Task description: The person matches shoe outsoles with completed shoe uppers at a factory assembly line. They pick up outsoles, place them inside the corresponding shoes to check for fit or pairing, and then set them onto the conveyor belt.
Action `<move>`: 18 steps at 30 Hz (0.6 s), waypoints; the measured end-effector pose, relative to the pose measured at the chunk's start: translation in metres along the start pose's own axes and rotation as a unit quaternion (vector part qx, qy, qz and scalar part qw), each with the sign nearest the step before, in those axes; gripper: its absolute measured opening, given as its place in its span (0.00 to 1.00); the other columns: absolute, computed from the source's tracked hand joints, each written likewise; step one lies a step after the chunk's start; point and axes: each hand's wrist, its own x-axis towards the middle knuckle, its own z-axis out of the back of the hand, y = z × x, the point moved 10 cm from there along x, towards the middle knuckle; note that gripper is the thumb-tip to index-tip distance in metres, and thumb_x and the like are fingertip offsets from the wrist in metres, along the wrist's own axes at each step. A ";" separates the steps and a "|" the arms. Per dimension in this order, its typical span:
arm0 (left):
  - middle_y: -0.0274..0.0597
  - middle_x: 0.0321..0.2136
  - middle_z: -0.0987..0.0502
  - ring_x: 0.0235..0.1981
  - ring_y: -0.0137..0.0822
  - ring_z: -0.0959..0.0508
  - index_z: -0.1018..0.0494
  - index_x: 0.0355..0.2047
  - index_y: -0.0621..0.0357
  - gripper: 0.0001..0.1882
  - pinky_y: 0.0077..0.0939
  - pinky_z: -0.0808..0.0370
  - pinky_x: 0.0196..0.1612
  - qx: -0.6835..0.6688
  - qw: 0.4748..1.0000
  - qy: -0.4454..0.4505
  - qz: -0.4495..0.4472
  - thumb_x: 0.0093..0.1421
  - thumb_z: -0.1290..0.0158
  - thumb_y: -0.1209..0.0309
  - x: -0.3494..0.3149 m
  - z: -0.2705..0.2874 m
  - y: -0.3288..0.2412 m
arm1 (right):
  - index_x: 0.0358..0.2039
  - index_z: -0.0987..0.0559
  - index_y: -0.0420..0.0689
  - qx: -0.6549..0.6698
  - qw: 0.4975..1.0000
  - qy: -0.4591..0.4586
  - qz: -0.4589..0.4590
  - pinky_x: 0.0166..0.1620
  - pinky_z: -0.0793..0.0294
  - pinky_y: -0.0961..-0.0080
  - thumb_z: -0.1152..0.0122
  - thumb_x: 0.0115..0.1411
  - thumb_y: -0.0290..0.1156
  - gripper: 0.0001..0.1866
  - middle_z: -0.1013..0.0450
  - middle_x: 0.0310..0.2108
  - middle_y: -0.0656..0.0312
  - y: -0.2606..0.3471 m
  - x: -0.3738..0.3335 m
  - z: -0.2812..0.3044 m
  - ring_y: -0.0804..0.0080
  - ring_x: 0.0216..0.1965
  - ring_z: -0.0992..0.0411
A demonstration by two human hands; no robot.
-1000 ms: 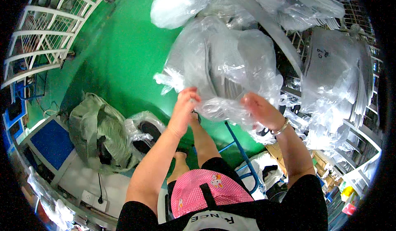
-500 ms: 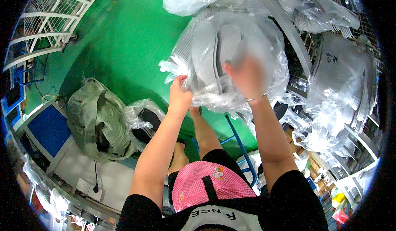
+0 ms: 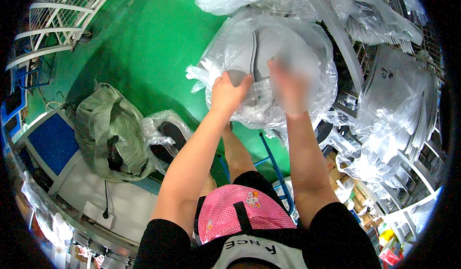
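Reaching two-handed, I had the grey pieces (image 3: pixel 264 48) before me in the clear bag (image 3: pixel 259 113).
My left grip (image 3: pixel 231 91), thumb spread, had shifted from its edge onto them; my blurred right grip (image 3: pixel 294 86) I couldn't tell.

Head view: worn on the person's head, as the left one of a side-by-side pair; faces steeply down, upright and unmirrored.
Lens: wide fisheye; fades to black at the corners and bends straight edges, as on the white rack (image 3: pixel 62 6) at upper left.
Pink checked cloth (image 3: pixel 240 211) and black sleeves (image 3: pixel 341 235): nearest, looked down on at the lower edge.
Left hand (image 3: pixel 229 92) and right hand (image 3: pixel 292 89): farther out, seen from above, just above the middle, over the clear plastic bag (image 3: pixel 271 43).
Green floor (image 3: pixel 144 43): farther below, looked at from well above.
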 end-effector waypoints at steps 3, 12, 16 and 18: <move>0.65 0.43 0.39 0.45 0.56 0.38 0.41 0.43 0.73 0.34 0.36 0.41 0.49 -0.038 0.999 0.033 0.008 0.44 0.50 0.55 0.005 -0.009 0.012 | 0.50 0.44 0.35 -0.009 0.998 0.061 0.029 0.48 0.44 0.56 0.39 0.31 0.57 0.51 0.43 0.47 0.39 0.054 -0.018 0.007 0.45 0.48 0.44; 0.62 0.47 0.44 0.50 0.54 0.43 0.47 0.51 0.61 0.38 0.40 0.46 0.52 0.025 0.995 -0.085 -0.051 0.42 0.49 0.57 0.017 0.002 0.036 | 0.39 0.32 0.37 0.455 0.870 0.186 0.039 0.41 0.34 0.72 0.41 0.41 0.26 0.22 0.31 0.34 0.57 0.073 -0.059 0.066 0.65 0.35 0.32; 0.58 0.49 0.45 0.51 0.51 0.44 0.48 0.51 0.63 0.44 0.42 0.47 0.52 0.045 0.995 0.010 0.092 0.39 0.46 0.51 0.012 0.002 -0.001 | 0.42 0.34 0.36 0.521 0.837 0.166 0.020 0.43 0.35 0.73 0.45 0.41 0.23 0.24 0.32 0.38 0.59 0.033 -0.065 0.086 0.68 0.38 0.33; 0.55 0.50 0.45 0.52 0.50 0.44 0.47 0.51 0.64 0.46 0.43 0.47 0.51 0.111 0.986 -0.010 0.122 0.36 0.44 0.48 0.003 0.008 -0.019 | 0.45 0.37 0.36 0.509 0.842 0.176 0.027 0.46 0.35 0.70 0.46 0.39 0.24 0.28 0.34 0.41 0.57 0.022 -0.070 0.086 0.65 0.42 0.34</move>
